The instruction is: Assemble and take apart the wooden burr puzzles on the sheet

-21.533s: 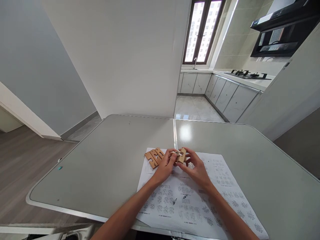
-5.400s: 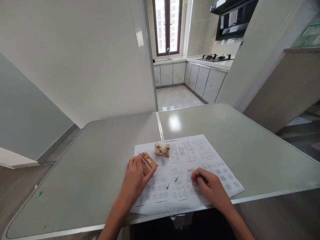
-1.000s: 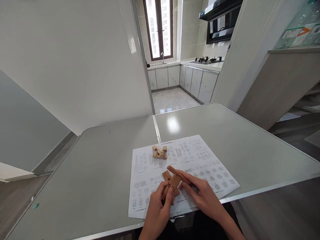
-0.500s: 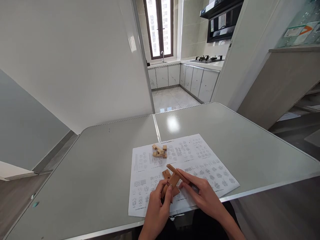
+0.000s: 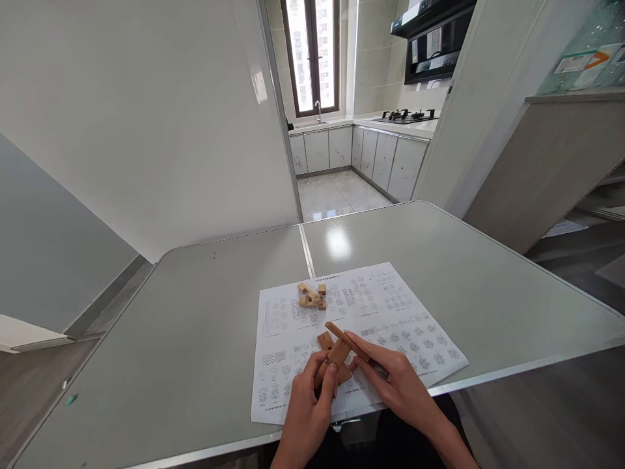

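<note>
Reddish-brown wooden puzzle pieces (image 5: 338, 353), crossed over one another, are gripped by my left hand (image 5: 312, 400), its thumb and fingers closed around them. My right hand (image 5: 390, 374) pinches a long wooden puzzle stick (image 5: 346, 339), which slants across the top of the crossed pieces. Fingers hide parts of the wood, so I cannot tell how the pieces fit together. Below both hands lies a printed instruction sheet (image 5: 420, 339) with many small diagrams. On its upper left part rests a small pile of paler wooden blocks (image 5: 312, 296).
The sheet lies on a grey-green table (image 5: 195, 339) with a light metal edge and a seam across it. A small teal object (image 5: 71, 399) is near the left edge. Beyond the table are a white wall (image 5: 146, 117) and a kitchen doorway.
</note>
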{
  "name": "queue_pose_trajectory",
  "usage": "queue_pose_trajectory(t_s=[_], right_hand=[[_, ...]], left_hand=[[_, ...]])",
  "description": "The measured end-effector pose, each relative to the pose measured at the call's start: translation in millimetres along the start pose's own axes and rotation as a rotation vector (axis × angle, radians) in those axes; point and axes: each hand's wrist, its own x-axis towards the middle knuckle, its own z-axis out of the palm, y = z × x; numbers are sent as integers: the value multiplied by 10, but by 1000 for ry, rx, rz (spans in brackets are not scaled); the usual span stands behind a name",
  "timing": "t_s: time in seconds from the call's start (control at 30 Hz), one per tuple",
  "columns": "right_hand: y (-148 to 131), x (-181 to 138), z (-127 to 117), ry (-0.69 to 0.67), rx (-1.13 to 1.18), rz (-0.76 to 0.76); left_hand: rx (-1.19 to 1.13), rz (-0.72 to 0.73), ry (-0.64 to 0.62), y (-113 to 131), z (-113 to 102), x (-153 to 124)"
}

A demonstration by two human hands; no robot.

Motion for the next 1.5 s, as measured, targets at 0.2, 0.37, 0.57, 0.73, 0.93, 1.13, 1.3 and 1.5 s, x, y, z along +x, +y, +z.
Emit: queue_pose_trajectory(t_s=[0.2, 0.37, 0.57, 0.73, 0.93, 1.13, 1.3, 1.5], right_hand=[[-9, 10, -10, -6, 10, -12], [-42, 22, -13, -49, 30, -39], [-34, 19, -15, -40, 29, -36], [-54, 12, -33, -47, 33, -15], [-67, 13, -40, -60, 30, -12], [-63, -1, -31, -77, 12, -7], [-38, 5, -22, -94, 16, -14], [-66, 24, -43, -105, 54, -38]], left_hand=[[1, 4, 1, -13, 1, 11], [14, -5, 14, 8, 6, 15], [5, -3, 9, 9, 4, 10], [-6, 3, 0, -4, -3, 0], [-17, -6, -1, -3, -1, 4], [-35, -22, 2, 19, 4, 4], [-35, -14, 3, 36, 2, 2], [-36, 0, -8, 24, 2, -4]])
